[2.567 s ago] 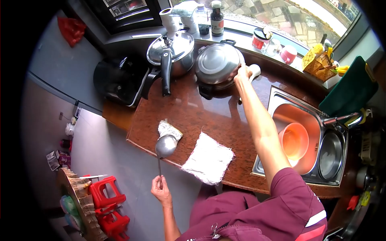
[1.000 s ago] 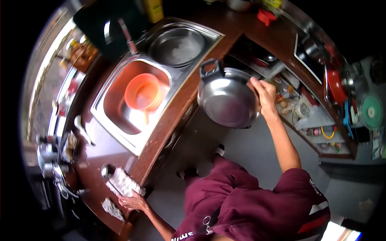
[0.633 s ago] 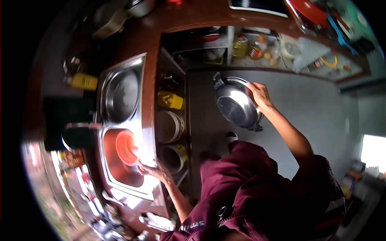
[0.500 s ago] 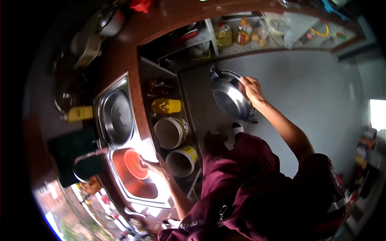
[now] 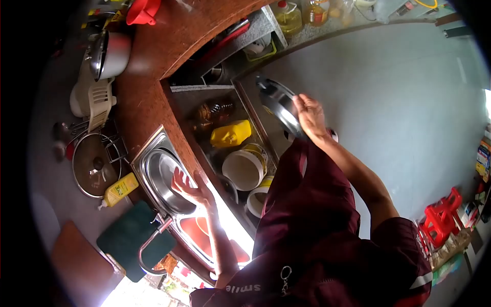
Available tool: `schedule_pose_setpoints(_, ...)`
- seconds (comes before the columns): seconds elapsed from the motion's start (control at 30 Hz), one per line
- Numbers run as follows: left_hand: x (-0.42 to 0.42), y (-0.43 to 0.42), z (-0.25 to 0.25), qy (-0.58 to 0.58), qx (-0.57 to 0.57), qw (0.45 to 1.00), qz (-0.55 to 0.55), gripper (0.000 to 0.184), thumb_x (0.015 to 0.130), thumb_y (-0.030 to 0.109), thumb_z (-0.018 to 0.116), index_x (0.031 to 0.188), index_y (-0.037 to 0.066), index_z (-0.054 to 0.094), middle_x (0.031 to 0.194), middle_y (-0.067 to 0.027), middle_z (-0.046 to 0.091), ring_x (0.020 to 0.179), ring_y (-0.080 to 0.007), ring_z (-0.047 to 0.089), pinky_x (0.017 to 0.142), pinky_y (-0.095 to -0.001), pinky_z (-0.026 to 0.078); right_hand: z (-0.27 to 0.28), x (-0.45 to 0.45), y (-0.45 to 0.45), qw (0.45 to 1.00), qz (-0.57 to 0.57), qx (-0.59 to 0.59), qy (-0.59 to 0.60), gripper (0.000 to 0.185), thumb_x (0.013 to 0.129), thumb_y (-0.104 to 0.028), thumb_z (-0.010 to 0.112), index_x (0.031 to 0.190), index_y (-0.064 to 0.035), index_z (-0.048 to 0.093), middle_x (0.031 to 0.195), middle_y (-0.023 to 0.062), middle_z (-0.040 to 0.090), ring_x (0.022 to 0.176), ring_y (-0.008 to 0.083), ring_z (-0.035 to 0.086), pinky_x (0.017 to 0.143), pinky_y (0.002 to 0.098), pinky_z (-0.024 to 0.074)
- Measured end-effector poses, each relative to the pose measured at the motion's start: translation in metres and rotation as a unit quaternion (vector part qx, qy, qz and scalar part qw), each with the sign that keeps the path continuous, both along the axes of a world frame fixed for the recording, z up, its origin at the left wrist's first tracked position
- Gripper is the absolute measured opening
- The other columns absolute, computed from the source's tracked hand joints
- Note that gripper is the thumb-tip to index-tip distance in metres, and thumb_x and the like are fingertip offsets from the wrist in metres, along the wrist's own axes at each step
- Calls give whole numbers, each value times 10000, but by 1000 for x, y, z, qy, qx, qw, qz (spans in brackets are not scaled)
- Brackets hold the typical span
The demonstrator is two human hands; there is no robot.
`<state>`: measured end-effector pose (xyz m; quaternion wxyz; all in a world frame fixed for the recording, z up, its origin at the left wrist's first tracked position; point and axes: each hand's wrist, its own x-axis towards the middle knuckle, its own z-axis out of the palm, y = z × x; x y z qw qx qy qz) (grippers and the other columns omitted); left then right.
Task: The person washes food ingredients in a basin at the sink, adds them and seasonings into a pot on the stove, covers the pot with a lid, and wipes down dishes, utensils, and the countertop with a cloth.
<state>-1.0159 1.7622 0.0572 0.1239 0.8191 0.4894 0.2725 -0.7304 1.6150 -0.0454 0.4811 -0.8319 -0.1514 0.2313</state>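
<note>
My right hand [image 5: 310, 118] grips the rim of a steel pot [image 5: 281, 106] with a black handle. The pot is tilted nearly on edge, held over the floor in front of the cabinet. My left hand [image 5: 190, 190] is open, its fingers spread and slightly curled, above the steel sink bowl [image 5: 169, 176], with nothing in it. Behind it, an orange-red basin [image 5: 198, 231] fills the other sink bowl, partly covered by my left forearm. The curved faucet [image 5: 146, 250] stands beside this bowl.
A yellow soap bottle [image 5: 120, 189], a glass lid [image 5: 96, 165] and a dark green board [image 5: 134, 240] lie beyond the sink. Below the counter stand white buckets [image 5: 242, 171] and a yellow container [image 5: 231, 134]. A red stool [image 5: 441, 217] is at the right.
My left hand has left the orange-red basin and moved over to the steel sink bowl. The pot in my right hand has turned more edge-on. The view has shifted.
</note>
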Motion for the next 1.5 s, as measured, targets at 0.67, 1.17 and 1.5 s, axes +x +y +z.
schedule_pose_setpoints(0.67, 191, 91, -54, 20, -453, 890, -40, 375, 738, 324, 720, 758, -25, 585, 640, 31, 529, 623, -49, 440, 574, -212, 388, -19, 126, 103, 908, 380, 149, 97, 274, 745, -275, 672, 687, -35, 554, 619, 111, 559, 578, 284, 538, 536, 377, 395)
schedule_pose_setpoints(1.17, 111, 129, -24, 169, -164, 953, 190, 984, 546, 183, 798, 1359, 102, 251, 1323, -185, 217, 1194, -392, 264, 965, -512, 278, -114, 85, 235, 903, 98, 109, 405, 463, 855, -308, 575, 1217, -47, 453, 1268, 50, 447, 1183, 137, 368, 997, 287, 269)
schedule_pose_setpoints(1.5, 100, 135, -26, 194, -155, 946, 209, 843, 561, 158, 752, 1301, 71, 358, 1277, -187, 315, 1189, -365, 300, 989, -490, 224, -143, 78, 339, 883, 98, 195, 416, 469, 778, -268, 663, 1160, -69, 477, 1215, 55, 449, 1125, 183, 396, 972, 337, 304)
